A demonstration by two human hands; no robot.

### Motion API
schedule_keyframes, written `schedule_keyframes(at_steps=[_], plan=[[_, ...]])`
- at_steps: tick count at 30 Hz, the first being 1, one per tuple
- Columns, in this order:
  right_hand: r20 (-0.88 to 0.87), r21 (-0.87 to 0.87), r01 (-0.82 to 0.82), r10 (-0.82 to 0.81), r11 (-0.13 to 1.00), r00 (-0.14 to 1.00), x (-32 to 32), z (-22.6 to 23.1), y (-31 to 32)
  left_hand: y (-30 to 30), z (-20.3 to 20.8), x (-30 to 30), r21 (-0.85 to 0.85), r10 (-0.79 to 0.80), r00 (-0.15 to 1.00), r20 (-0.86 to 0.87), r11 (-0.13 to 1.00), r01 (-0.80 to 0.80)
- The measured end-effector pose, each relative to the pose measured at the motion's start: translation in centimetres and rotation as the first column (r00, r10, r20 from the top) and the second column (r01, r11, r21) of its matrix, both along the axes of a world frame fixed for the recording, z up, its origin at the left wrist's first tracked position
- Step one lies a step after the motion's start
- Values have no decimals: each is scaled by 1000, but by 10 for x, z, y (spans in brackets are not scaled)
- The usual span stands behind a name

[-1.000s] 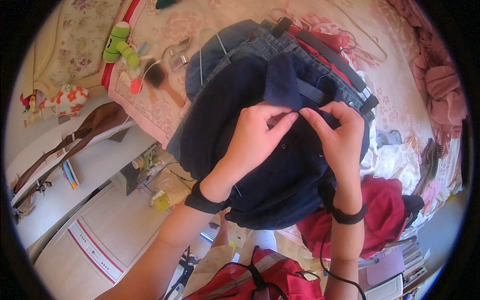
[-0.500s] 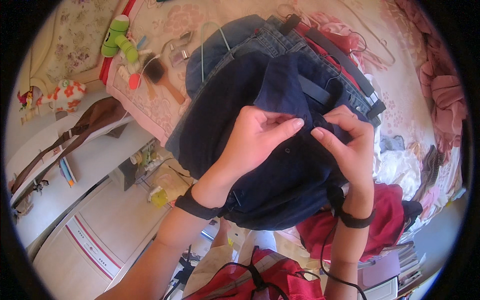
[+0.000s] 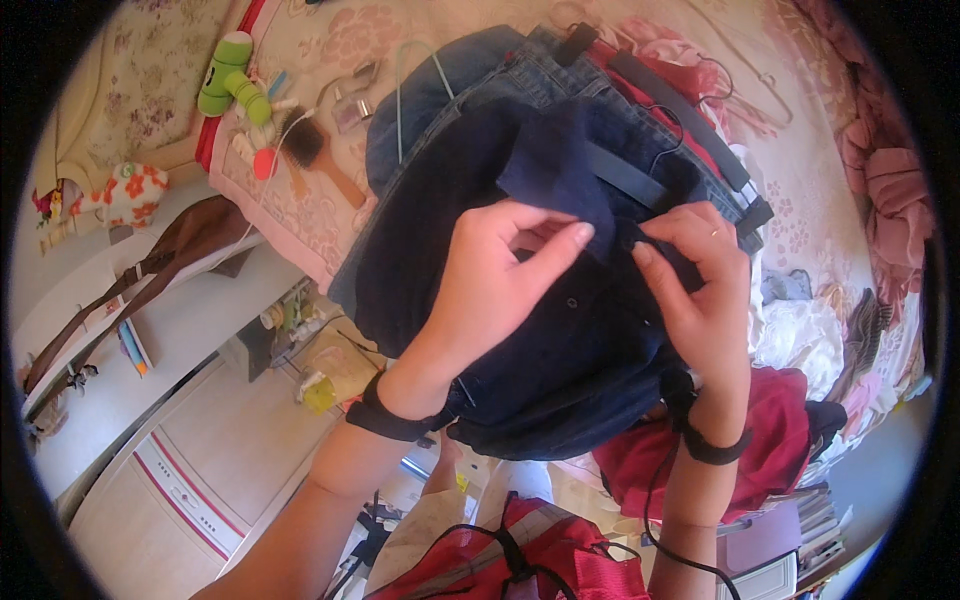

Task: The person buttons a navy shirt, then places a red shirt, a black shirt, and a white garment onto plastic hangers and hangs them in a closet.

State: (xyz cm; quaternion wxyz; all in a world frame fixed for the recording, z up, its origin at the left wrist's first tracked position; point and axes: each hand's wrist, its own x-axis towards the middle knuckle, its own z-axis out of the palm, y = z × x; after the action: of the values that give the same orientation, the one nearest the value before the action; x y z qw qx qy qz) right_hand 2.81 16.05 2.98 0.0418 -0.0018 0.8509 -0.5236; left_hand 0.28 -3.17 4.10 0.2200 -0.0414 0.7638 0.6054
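Observation:
A dark navy shirt with a collar and small buttons lies spread before me over blue jeans. My left hand pinches the shirt's front edge just below the collar. On the other side of the opening, my right hand grips the opposite front edge between thumb and fingers. A small gap separates the two hands. Inside the neck shows part of a dark hanger. One button sits on the placket below my fingers.
Beyond the jeans lie clip hangers with red cloth. At the left are a hairbrush, a green plush toy and a brown bag. Red fabric and white clothes lie at the right. A black cable hangs by my right forearm.
My left hand has shifted slightly left and down, and the hands are a little farther apart. Both keep hold of the shirt edges.

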Motion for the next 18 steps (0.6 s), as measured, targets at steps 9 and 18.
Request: schedule_keyframes(at_steps=[9, 18], plan=[[-222, 478, 336, -259, 812, 940, 20, -19, 12, -39, -37, -43, -758, -443, 791, -421, 651, -39], [-57, 657, 175, -183, 734, 981, 35, -24, 23, -80, -50, -61, -420, -366, 915, -172, 867, 268]])
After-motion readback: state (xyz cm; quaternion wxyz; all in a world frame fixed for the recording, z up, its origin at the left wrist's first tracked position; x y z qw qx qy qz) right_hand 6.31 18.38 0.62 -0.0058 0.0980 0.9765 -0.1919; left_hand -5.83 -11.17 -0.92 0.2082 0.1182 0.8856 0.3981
